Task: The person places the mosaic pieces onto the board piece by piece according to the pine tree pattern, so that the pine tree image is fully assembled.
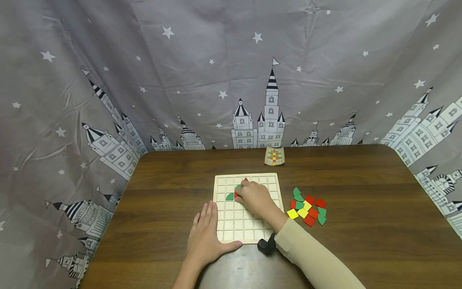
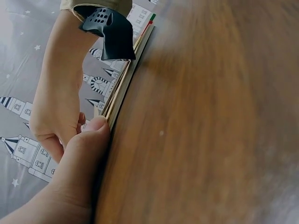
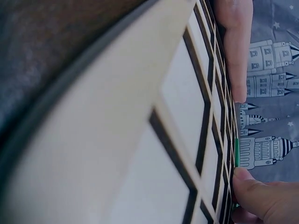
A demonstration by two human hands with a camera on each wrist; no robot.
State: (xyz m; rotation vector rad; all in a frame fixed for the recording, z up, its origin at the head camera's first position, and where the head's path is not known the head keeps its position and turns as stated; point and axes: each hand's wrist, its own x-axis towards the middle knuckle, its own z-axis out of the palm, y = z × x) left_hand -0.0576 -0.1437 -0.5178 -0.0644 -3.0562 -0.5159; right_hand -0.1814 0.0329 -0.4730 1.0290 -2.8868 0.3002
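Observation:
A pale wooden grid board (image 1: 229, 224) lies on the table. My right hand (image 1: 256, 198) reaches over its upper middle, with thumb and fingertips pinching a red tile (image 1: 236, 194) down at the grid. The fingers cover part of that tile. Beside it sits a green quarter-round piece (image 1: 229, 196), another green piece (image 1: 238, 187) shows by the fingertips, and a red piece (image 1: 246, 179) peeks out above the knuckles. My left hand (image 1: 206, 235) rests along the board's left edge, fingers straight, its thumb (image 2: 88, 144) stretched along the near edge.
Right of the board lies a loose pile of red squares (image 1: 309, 220), yellow squares (image 1: 292, 214) and green quarter-rounds (image 1: 322, 219). A small card (image 1: 274, 155) with a coloured grid pattern stands at the table's back edge, before a grey castle-print curtain (image 1: 202, 80). A black wrist mount (image 1: 267, 245) overlaps the board's near edge.

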